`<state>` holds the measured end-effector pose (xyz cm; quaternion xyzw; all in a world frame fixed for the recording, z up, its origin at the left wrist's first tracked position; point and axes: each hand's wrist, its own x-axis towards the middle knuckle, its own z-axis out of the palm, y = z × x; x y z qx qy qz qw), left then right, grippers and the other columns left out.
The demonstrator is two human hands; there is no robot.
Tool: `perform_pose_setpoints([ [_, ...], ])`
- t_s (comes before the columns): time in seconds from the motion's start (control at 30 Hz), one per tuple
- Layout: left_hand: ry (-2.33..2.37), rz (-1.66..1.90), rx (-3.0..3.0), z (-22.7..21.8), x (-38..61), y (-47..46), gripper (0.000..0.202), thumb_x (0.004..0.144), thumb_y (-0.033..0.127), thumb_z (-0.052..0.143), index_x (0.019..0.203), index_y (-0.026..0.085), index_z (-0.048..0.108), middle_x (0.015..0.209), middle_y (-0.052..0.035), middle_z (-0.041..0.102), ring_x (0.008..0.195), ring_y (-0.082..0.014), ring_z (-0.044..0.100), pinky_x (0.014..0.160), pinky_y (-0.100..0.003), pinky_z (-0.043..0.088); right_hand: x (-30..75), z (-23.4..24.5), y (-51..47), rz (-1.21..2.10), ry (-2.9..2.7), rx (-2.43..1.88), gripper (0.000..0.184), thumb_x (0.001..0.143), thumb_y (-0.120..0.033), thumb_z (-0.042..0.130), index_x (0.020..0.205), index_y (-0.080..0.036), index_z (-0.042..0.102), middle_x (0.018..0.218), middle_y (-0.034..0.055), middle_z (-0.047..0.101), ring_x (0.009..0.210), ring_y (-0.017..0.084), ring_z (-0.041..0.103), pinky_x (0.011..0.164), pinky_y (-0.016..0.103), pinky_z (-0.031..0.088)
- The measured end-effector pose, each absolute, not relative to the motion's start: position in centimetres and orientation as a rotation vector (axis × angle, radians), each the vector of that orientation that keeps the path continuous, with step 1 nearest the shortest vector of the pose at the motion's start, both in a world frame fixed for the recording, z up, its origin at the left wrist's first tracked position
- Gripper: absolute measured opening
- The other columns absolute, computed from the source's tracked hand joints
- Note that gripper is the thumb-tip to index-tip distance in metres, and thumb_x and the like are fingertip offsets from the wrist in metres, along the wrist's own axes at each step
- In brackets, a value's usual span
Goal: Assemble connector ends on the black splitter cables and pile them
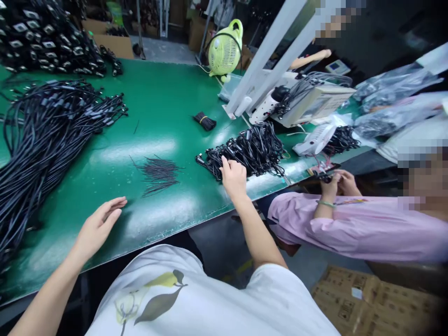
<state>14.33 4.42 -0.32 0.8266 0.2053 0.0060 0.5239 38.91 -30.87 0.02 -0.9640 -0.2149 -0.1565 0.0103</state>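
My right hand (233,176) reaches onto a heap of coiled black cables (250,149) near the front edge of the green table (164,102); its fingers curl on the cables at the heap's near side. My left hand (100,226) hovers open, fingers stretched, over bare green mat near the front edge. A scatter of thin black wire ties (159,173) lies between the two hands. A large mass of long black cables (45,130) spreads to the left of my left hand.
A small tied bundle (205,121) lies mid-table. A green fan (225,46) stands at the back. A white machine (308,100) sits at right. A person in a pink sleeve (350,224) works at right, hands on a small black part (325,176). Cardboard boxes (374,298) are below.
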Motion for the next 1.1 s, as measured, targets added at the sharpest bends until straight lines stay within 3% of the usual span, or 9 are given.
perform_pose_setpoints([
  [0.13, 0.591, 0.145, 2.123, 0.5, 12.4, 6.4, 0.046, 0.088, 0.054, 0.047, 0.121, 0.025, 0.061, 0.124, -0.0076, 0.067, 0.118, -0.0286, 0.059, 0.104, -0.044, 0.042, 37.8, -1.2, -28.8, -0.541, -0.522, -3.142, 0.044, 0.097, -0.023, 0.032, 0.126, -0.004, 0.059, 0.103, 0.0215, 0.060, 0.095, 0.029, 0.049, 0.086, 0.044, 0.032],
  [0.23, 0.653, 0.290, 2.321, 1.6, 10.4, 8.4, 0.042, 0.091, 0.047, 0.044, 0.121, 0.023, 0.061, 0.125, -0.0075, 0.066, 0.115, -0.0269, 0.060, 0.102, -0.041, 0.043, 37.5, -0.4, -28.1, -0.483, -0.422, -3.207, 0.043, 0.094, -0.022, 0.033, 0.099, -0.002, 0.070, 0.093, 0.0265, 0.061, 0.092, 0.035, 0.053, 0.077, 0.045, 0.034],
  [0.3, 0.729, 0.405, 2.436, 3.0, 8.8, 10.3, 0.040, 0.093, 0.042, 0.041, 0.122, 0.021, 0.061, 0.125, -0.0079, 0.065, 0.113, -0.0257, 0.060, 0.102, -0.039, 0.043, 37.5, 0.5, -27.9, -0.490, -0.423, -3.205, 0.044, 0.092, -0.025, 0.035, 0.092, -0.001, 0.072, 0.084, 0.0277, 0.062, 0.085, 0.036, 0.056, 0.070, 0.044, 0.033],
  [0.43, 0.975, 0.553, 2.650, 5.8, 5.9, 15.3, 0.043, 0.095, 0.037, 0.038, 0.129, 0.018, 0.056, 0.132, -0.0117, 0.060, 0.122, -0.0279, 0.053, 0.107, -0.042, 0.037, 37.3, 2.4, -25.9, -0.753, -0.706, -3.023, 0.049, 0.094, -0.040, 0.038, 0.104, -0.004, 0.070, 0.090, 0.0255, 0.066, 0.078, 0.033, 0.057, 0.067, 0.041, 0.033],
  [0.6, 0.963, 0.294, 2.774, 5.7, 5.5, 22.1, 0.037, 0.091, 0.036, 0.046, 0.114, 0.013, 0.063, 0.120, -0.0175, 0.064, 0.112, -0.0315, 0.056, 0.100, -0.044, 0.040, 35.1, 4.4, -15.6, -0.383, -1.405, -2.651, 0.041, 0.097, -0.036, 0.038, 0.108, -0.012, 0.070, 0.099, 0.0157, 0.070, 0.083, 0.025, 0.063, 0.074, 0.035, 0.043],
  [0.77, 0.853, 0.248, 2.633, 6.2, 6.5, 24.0, 0.029, 0.090, 0.036, 0.044, 0.098, 0.017, 0.065, 0.097, -0.0109, 0.070, 0.091, -0.0264, 0.063, 0.084, -0.036, 0.046, 31.0, 6.6, -1.6, -0.083, -1.892, -2.204, 0.033, 0.098, -0.030, 0.042, 0.118, -0.017, 0.066, 0.111, 0.0124, 0.068, 0.099, 0.023, 0.063, 0.088, 0.036, 0.047],
  [0.9, 0.784, 0.379, 2.416, 10.6, 5.1, 20.1, 0.035, 0.092, 0.042, 0.042, 0.108, 0.020, 0.063, 0.083, -0.0033, 0.070, 0.074, -0.0195, 0.063, 0.073, -0.029, 0.047, 28.2, 7.9, 8.1, -0.195, -2.079, -1.855, 0.051, 0.094, -0.026, 0.052, 0.143, -0.016, 0.043, 0.145, 0.0161, 0.045, 0.131, 0.026, 0.044, 0.105, 0.038, 0.038],
  [0.97, 0.721, 0.388, 2.454, 13.5, 3.8, 18.0, 0.036, 0.090, 0.046, 0.046, 0.108, 0.021, 0.065, 0.088, -0.0031, 0.072, 0.074, -0.0192, 0.064, 0.073, -0.028, 0.047, 28.0, 8.1, 12.3, -0.150, -2.140, -1.835, 0.047, 0.095, -0.029, 0.053, 0.140, -0.016, 0.045, 0.144, 0.0155, 0.046, 0.133, 0.024, 0.040, 0.108, 0.038, 0.034],
  [1.1, 0.865, 0.406, 2.445, 17.4, -0.2, 17.6, 0.039, 0.088, 0.052, 0.048, 0.105, 0.025, 0.069, 0.079, -0.0018, 0.071, 0.067, -0.0198, 0.063, 0.062, -0.028, 0.046, 30.7, 8.5, 17.7, 0.041, -2.056, -2.101, 0.028, 0.098, -0.032, 0.044, 0.102, -0.013, 0.065, 0.108, 0.0136, 0.066, 0.104, 0.021, 0.058, 0.091, 0.031, 0.042],
])
